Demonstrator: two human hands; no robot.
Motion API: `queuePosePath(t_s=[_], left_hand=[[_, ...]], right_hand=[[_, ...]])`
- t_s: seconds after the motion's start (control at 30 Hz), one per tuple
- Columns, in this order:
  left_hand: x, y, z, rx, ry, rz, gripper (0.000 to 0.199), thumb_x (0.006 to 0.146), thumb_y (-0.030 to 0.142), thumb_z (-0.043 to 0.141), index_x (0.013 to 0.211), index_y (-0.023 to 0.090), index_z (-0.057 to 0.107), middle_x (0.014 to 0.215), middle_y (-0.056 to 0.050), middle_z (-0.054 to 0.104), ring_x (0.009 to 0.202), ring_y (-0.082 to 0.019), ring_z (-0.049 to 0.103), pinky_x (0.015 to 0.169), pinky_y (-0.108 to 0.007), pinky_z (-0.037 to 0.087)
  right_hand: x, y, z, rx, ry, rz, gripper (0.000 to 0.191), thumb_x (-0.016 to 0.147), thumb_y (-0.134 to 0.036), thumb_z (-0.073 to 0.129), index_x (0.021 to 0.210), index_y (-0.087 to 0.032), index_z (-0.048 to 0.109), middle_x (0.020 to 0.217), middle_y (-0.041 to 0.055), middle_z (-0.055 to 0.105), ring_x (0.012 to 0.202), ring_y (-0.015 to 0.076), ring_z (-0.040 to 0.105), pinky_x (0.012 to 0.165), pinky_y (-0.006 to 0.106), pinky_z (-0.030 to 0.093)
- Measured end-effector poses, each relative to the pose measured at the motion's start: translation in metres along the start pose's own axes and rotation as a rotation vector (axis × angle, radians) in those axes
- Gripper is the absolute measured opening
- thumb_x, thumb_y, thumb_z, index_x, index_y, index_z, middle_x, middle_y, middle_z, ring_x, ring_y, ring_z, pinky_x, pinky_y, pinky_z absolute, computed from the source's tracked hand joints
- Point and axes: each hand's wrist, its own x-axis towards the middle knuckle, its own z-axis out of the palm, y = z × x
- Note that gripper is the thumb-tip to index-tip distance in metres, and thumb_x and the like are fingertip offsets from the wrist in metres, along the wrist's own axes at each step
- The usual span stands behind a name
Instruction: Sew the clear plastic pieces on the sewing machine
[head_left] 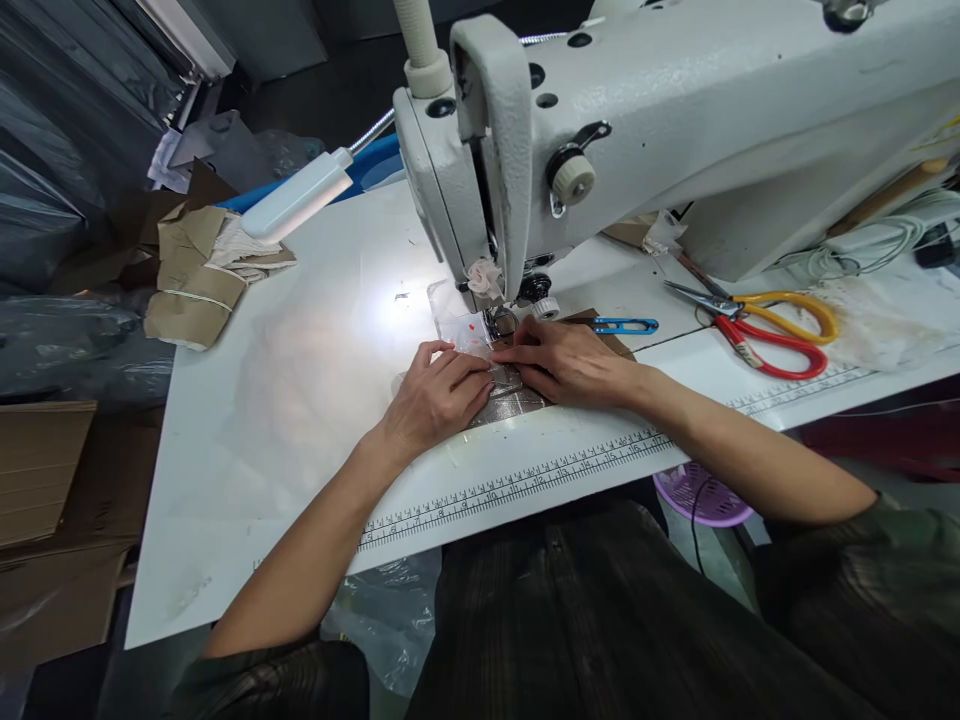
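Observation:
A white sewing machine [660,110] stands over the white table. Beneath its needle area lies a small light fabric piece [471,332] with red marks. My left hand [439,395] rests on the fabric's near left side, palm down, fingers spread on it. My right hand [566,362] is just right of the presser foot, its thumb and index finger pinched together at the fabric's edge; what is between them is too small to make out. Both hands' fingertips almost meet over the metal plate [511,400].
Blue thread snips [626,326] and scissors with red and yellow handles [780,330] lie to the right. A lit lamp [298,197] hangs at the left, near a brown paper bundle [191,285]. A printed ruler [525,482] runs along the front edge.

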Motion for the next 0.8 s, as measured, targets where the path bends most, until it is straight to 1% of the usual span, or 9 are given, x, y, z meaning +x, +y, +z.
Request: queuePosePath(t_s=[0.13,0.23,0.33,0.47,0.67,0.73,0.8], left_hand=[[-0.0007,-0.0014,-0.0010,0.000,-0.031,0.030,0.013,0.093,0.012,0.058,0.096,0.020,0.067,0.101,-0.004,0.076,0.084,-0.017,0.069,0.091,-0.041,0.049],[-0.0004,-0.0018,-0.0017,0.000,-0.018,0.041,0.011,0.094,0.013,0.058,0.096,0.019,0.068,0.100,-0.004,0.077,0.085,-0.016,0.070,0.091,-0.040,0.049],[0.0007,-0.0017,-0.0023,0.000,-0.001,0.049,0.009,0.094,0.014,0.060,0.094,0.018,0.068,0.099,-0.004,0.077,0.084,-0.016,0.070,0.088,-0.038,0.050],[0.0019,-0.0021,-0.0024,-0.018,-0.022,0.028,0.010,0.093,0.016,0.060,0.090,0.019,0.069,0.099,-0.003,0.077,0.082,-0.016,0.069,0.084,-0.038,0.049],[0.0006,-0.0032,-0.0012,-0.014,-0.045,0.028,0.014,0.095,0.018,0.056,0.091,0.019,0.070,0.097,-0.003,0.076,0.079,-0.016,0.068,0.088,-0.041,0.048],[0.0003,-0.0029,-0.0008,-0.008,-0.048,0.022,0.015,0.095,0.018,0.054,0.091,0.020,0.069,0.098,-0.002,0.076,0.079,-0.016,0.068,0.090,-0.043,0.047],[0.0006,-0.0021,-0.0008,-0.001,-0.046,0.013,0.016,0.095,0.018,0.054,0.091,0.021,0.069,0.097,-0.001,0.076,0.079,-0.016,0.067,0.091,-0.044,0.046]], right_hand=[[0.0001,-0.0029,0.0015,-0.019,0.007,0.015,0.037,0.095,-0.025,0.051,0.127,-0.024,0.069,0.114,0.0122,0.062,0.097,0.0237,0.058,0.074,0.035,0.049],[-0.0009,-0.0040,0.0024,-0.003,0.023,0.031,0.037,0.094,-0.023,0.052,0.127,-0.024,0.069,0.113,0.0119,0.063,0.098,0.0240,0.059,0.076,0.035,0.049],[-0.0021,-0.0025,0.0022,0.077,0.056,0.051,0.037,0.094,-0.023,0.051,0.126,-0.023,0.069,0.112,0.0108,0.064,0.097,0.0224,0.061,0.080,0.034,0.049],[-0.0030,0.0017,0.0001,0.186,0.086,0.075,0.036,0.095,-0.023,0.050,0.125,-0.020,0.070,0.103,0.0089,0.067,0.089,0.0196,0.062,0.081,0.032,0.048],[-0.0054,0.0017,-0.0025,0.241,0.176,0.104,0.033,0.096,-0.019,0.047,0.117,-0.015,0.072,0.097,0.0096,0.072,0.090,0.0208,0.064,0.083,0.033,0.048],[-0.0071,0.0001,-0.0031,0.223,0.157,0.076,0.034,0.095,-0.019,0.047,0.119,-0.017,0.072,0.096,0.0092,0.071,0.089,0.0211,0.064,0.083,0.034,0.048],[-0.0087,-0.0019,-0.0035,0.195,0.119,0.050,0.036,0.094,-0.018,0.048,0.121,-0.019,0.071,0.100,0.0092,0.069,0.090,0.0211,0.063,0.083,0.034,0.049]])
